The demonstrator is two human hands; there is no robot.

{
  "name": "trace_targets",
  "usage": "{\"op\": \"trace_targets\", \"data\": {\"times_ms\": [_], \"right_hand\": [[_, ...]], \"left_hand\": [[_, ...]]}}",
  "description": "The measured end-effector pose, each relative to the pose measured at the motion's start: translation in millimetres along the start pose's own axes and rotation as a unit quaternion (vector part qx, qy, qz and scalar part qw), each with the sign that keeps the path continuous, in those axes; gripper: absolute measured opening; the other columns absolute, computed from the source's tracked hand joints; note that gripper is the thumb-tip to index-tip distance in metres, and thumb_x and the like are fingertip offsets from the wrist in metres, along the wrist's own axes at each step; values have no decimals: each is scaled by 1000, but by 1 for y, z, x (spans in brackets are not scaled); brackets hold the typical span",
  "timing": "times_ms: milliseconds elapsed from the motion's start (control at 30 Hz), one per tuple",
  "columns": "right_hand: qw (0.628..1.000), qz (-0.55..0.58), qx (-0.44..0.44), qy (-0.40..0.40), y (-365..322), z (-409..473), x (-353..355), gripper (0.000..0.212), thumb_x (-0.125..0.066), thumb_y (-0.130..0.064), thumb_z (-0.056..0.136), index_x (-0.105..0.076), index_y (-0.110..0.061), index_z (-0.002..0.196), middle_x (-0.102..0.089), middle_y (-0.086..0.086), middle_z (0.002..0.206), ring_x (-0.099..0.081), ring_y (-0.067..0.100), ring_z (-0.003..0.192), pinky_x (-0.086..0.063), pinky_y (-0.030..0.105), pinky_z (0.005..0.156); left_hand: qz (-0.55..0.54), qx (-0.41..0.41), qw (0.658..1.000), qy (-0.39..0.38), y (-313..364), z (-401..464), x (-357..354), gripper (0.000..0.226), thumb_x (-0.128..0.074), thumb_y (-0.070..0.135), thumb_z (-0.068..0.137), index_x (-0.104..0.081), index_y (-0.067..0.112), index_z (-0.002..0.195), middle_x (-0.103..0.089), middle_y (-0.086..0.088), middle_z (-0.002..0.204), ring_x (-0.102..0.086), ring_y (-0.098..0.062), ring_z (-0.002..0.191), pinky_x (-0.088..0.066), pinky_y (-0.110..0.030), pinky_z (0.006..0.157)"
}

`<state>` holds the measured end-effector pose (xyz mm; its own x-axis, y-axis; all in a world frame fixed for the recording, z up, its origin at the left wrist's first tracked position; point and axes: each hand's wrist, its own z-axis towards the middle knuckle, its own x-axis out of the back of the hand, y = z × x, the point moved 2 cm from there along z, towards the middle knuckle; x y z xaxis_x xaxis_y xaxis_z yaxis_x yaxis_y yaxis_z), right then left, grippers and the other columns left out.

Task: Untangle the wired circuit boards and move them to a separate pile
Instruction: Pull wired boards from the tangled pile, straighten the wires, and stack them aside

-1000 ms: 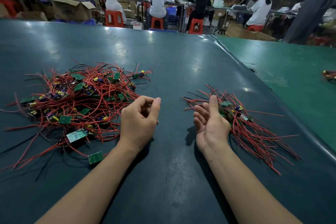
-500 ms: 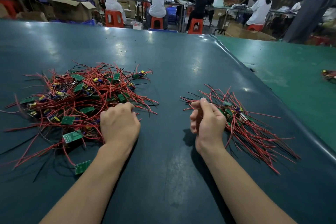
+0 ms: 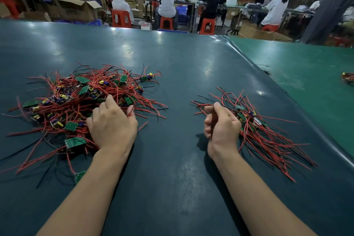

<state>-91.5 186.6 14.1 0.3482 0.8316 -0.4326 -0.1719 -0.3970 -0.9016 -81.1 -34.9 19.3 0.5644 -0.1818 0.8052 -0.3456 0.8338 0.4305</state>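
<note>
A big tangled pile of wired circuit boards (image 3: 76,101), small green boards on red and black wires, lies on the left of the dark table (image 3: 172,82). My left hand (image 3: 112,125) rests palm down on that pile's near right edge, with its fingers spread into the wires and its thumb out to the side. I cannot see anything gripped under it. A smaller separate pile (image 3: 264,136), its wires lying roughly parallel, sits on the right. My right hand (image 3: 220,124) hovers at this pile's left edge, curled into a loose fist and holding nothing I can see.
A lighter green table (image 3: 306,74) adjoins on the right, with another small bundle of wires (image 3: 347,77) at its far edge. Loose boards (image 3: 79,176) and stray wires trail toward me from the left pile. Several seated people work at benches behind the table.
My left hand has gone from hovering, loosely curled, beside the tangled pile to lying on it with its fingers among the wires. My right hand has curled up from open, palm up.
</note>
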Motion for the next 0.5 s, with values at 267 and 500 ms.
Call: {"op": "trace_targets", "data": {"times_ms": [267, 500], "right_hand": [[1000, -23, -1, -7, 1, 2, 0, 31, -55, -19, 97, -67, -9, 70, -50, -1, 45, -35, 10, 35, -23, 16, 36], [916, -261, 112, -284, 13, -16, -17, 15, -66, -8, 89, -67, -23, 89, -63, 6, 70, -51, 7, 49, -41, 20, 46]], "left_hand": [[-60, -47, 993, 86, -1, 0, 3, 30, -60, 39, 95, -77, 15, 92, -71, -9, 87, -50, -36, 94, -31, -44, 83], [-221, -366, 877, 218, 37, -32, 12, 26, -62, 28, 94, -74, 15, 113, -61, -8, 84, -46, -26, 82, -37, -40, 70]]}}
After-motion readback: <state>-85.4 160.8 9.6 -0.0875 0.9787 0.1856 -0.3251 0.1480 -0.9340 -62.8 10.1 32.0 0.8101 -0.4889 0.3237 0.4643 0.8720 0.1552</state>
